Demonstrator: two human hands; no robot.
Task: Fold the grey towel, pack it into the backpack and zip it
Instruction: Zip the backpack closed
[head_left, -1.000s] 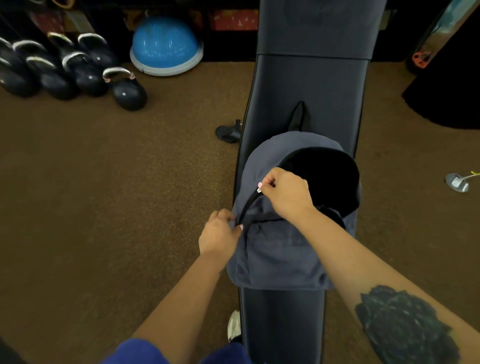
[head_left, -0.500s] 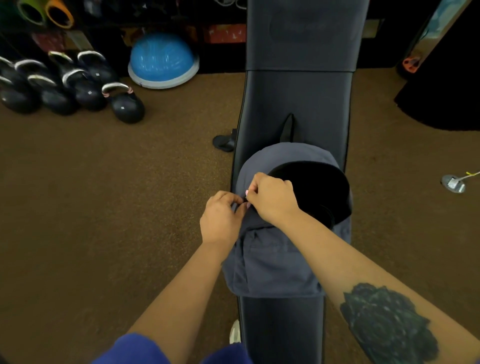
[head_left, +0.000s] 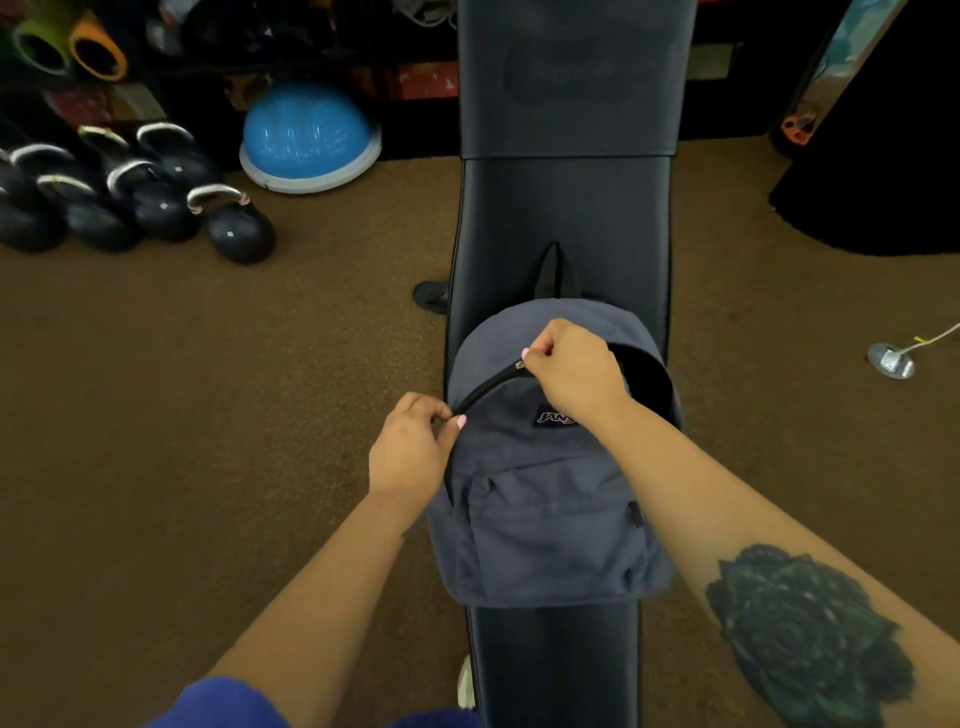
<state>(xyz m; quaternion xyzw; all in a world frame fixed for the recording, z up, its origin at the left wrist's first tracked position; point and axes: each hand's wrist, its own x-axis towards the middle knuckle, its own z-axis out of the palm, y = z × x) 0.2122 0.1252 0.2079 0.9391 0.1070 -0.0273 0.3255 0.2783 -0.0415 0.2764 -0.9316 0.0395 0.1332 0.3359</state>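
I see the right hand (head_left: 574, 371) pinching the zipper pull (head_left: 519, 365). The left hand (head_left: 410, 449), at its 8 o'clock, pinches the zipper's lower end. Both grip the grey backpack (head_left: 550, 519), lying flat on the black bench (head_left: 563, 223).

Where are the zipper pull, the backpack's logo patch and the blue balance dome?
zipper pull (head_left: 519, 365), head view, on the metal slider.
logo patch (head_left: 551, 417), head view, on its visible left part.
blue balance dome (head_left: 306, 130), head view, on the dome's top surface.
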